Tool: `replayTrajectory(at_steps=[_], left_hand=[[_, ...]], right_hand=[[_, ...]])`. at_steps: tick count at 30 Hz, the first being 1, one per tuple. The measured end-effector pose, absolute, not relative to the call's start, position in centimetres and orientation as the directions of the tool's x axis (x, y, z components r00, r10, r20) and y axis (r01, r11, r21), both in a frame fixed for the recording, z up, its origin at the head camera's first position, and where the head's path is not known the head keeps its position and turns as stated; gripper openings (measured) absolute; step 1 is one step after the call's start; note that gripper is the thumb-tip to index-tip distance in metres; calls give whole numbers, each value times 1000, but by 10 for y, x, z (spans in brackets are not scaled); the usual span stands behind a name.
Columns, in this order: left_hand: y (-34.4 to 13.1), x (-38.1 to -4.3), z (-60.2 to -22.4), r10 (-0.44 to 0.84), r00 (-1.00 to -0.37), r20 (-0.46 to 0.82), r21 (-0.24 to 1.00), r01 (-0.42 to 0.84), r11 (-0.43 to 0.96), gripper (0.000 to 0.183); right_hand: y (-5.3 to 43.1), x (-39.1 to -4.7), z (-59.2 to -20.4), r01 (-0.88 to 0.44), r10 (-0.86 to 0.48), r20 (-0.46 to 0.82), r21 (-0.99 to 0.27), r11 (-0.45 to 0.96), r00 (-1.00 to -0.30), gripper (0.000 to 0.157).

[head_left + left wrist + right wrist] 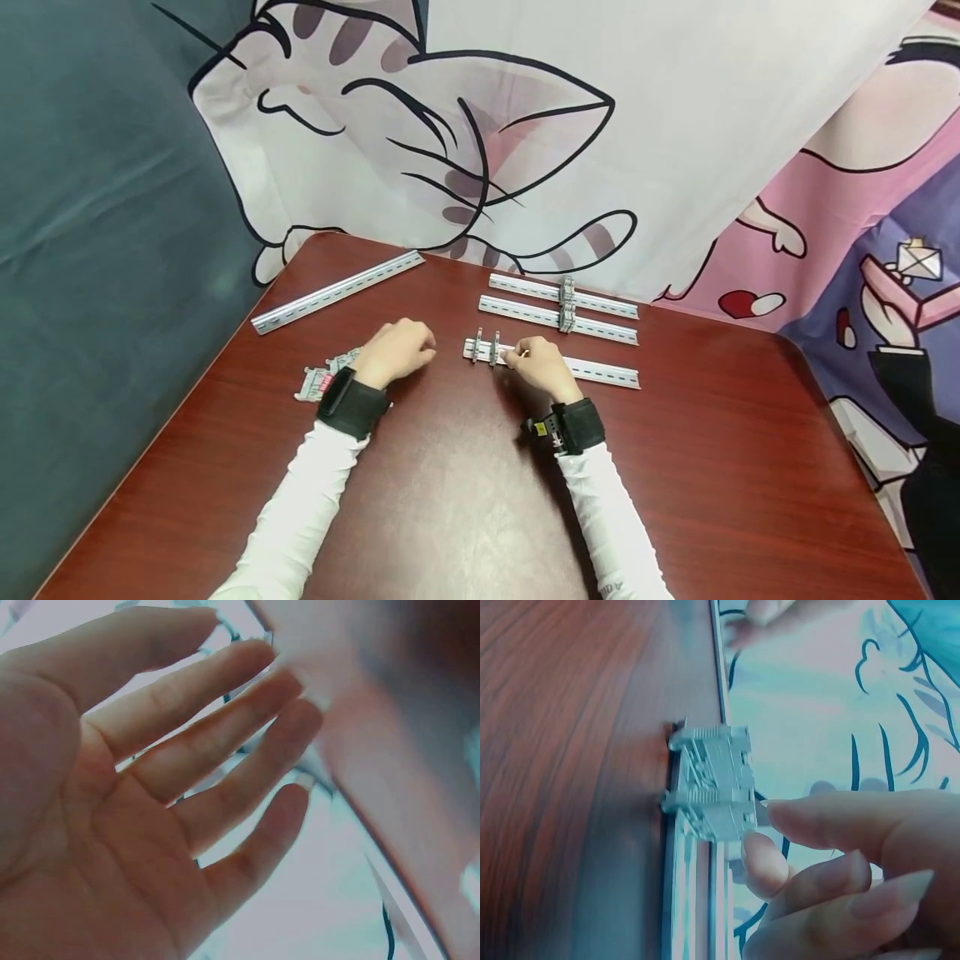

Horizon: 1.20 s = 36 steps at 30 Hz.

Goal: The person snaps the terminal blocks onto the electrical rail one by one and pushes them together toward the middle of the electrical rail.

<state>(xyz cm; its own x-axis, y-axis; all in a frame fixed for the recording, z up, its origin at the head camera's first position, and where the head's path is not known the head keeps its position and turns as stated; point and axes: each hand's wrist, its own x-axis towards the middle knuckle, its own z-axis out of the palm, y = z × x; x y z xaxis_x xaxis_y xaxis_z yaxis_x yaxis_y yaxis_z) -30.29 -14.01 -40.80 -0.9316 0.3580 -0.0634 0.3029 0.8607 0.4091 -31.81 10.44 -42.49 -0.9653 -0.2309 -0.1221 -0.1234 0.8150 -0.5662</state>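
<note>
Front rail lies flat on the worktop, ahead of the person. Long axis runs left to right, the right end slightly nearer the person. Two grey clips stand upright near its left end, their length set across the rail. Right hand is the nearer, over the rail; thumb and forefinger are parted just beside the right-hand clip, nothing seen between them; contact cannot be confirmed. Left hand is relaxed and empty, apart from the rail on its left side, near loose clips. Beyond, two further rails lie roughly parallel, spanned by a row of clips. Far left, a bare rail lies obliquely.
</note>
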Motion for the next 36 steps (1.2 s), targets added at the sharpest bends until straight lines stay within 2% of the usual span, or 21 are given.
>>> replayTrajectory(at_steps=[6,15,22,30,36], left_hand=[[-170,-299,-397,272,-942,-195,459,157,874,19],[-188,-294,-397,233,-916,-327,483,50,874,32],[-210,-288,-397,127,-925,-357,379,-19,925,53],[-224,-293,-401,87,-871,-483,310,-77,948,56],[-224,-296,-406,75,-867,-494,287,-82,954,47]], right_hand=[[113,-320,-424,-98,-216,-136,-585,805,-967,34],[116,-321,-422,-89,-222,-146,-610,788,-964,37],[129,-321,-420,-70,-205,-141,-638,767,-968,36],[132,-323,-419,-48,-198,-160,-650,758,-967,36],[132,-323,-421,-57,-201,-156,-638,768,-967,36]])
